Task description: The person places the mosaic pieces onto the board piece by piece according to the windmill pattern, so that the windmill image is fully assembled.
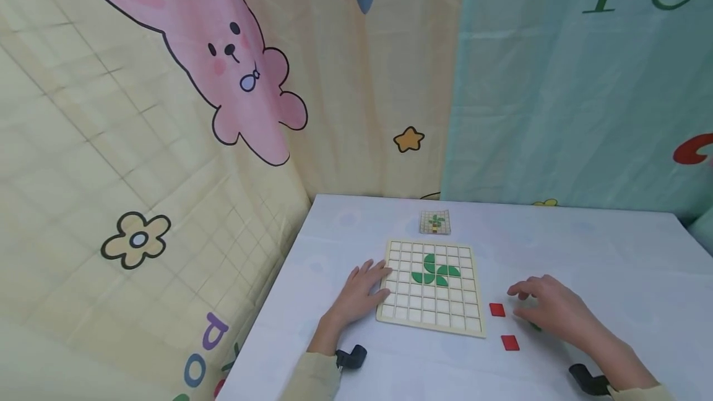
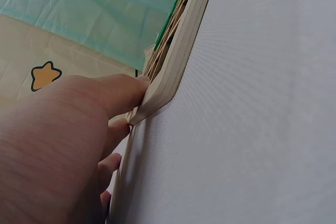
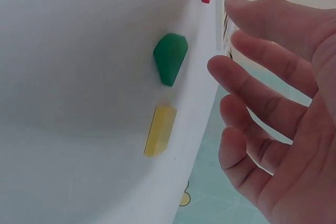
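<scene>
A square grid board (image 1: 412, 319) lies on the table, with several green curved pieces (image 1: 429, 263) set in a pinwheel shape around its middle. My left hand (image 1: 359, 293) rests at the board's left edge, fingers extended and touching the rim (image 2: 168, 85). To the right of the board, my right hand (image 1: 551, 309) hovers with loosely bent fingers and nothing between them. Below that hand lies a green piece (image 3: 171, 59), mostly hidden in the head view, and a yellow piece (image 3: 161, 131). Two red square tiles (image 1: 497, 310) lie between the board and this hand.
Behind the board lies a small card (image 1: 426, 223) printed with a grid and a green pinwheel. The white table (image 1: 334, 228) meets a printed curtain (image 1: 356, 110) at its back and left. Dark wrist mounts (image 1: 352, 358) sit on both wrists.
</scene>
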Motion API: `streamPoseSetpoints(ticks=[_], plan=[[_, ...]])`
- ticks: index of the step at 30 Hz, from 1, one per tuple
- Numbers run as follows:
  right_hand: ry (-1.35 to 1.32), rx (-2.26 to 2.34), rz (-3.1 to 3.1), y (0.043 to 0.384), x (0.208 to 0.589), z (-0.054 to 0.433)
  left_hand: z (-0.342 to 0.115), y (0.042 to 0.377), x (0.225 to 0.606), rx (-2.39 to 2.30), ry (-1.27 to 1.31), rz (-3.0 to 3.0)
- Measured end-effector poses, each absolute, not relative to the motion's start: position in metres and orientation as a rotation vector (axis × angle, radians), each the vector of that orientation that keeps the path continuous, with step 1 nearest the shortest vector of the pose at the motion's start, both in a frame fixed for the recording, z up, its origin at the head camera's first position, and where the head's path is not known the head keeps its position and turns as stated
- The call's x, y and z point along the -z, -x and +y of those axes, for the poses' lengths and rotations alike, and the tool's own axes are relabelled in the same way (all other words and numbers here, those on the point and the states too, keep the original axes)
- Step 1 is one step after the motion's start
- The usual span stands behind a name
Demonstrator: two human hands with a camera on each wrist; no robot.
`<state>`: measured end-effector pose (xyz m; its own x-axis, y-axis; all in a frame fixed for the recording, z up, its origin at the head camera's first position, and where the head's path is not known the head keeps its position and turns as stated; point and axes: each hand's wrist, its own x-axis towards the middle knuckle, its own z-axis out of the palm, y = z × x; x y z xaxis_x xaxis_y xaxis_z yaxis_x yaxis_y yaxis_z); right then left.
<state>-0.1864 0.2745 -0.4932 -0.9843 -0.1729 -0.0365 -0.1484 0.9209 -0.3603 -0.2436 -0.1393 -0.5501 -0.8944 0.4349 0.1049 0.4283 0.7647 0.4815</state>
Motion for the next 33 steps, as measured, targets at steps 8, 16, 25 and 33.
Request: streamPoseSetpoints(ticks=[8,16,25,33], plan=[[0.280,0.505,3.038,0.176,0.494,0.289,-0.139,0.244,0.545,-0.805,-0.729,2.931],[0.298,0.426,3.018,0.172,0.498,0.297,-0.139,0.244,0.543,-0.806,-0.720,2.930],[0.312,0.404,3.026,0.170,0.502,0.298,-0.140,0.245,0.546,-0.825,-0.724,2.927],[0.212,0.469,3.018,0.169,0.506,0.298,-0.140,0.243,0.548,-0.862,-0.721,2.913]])
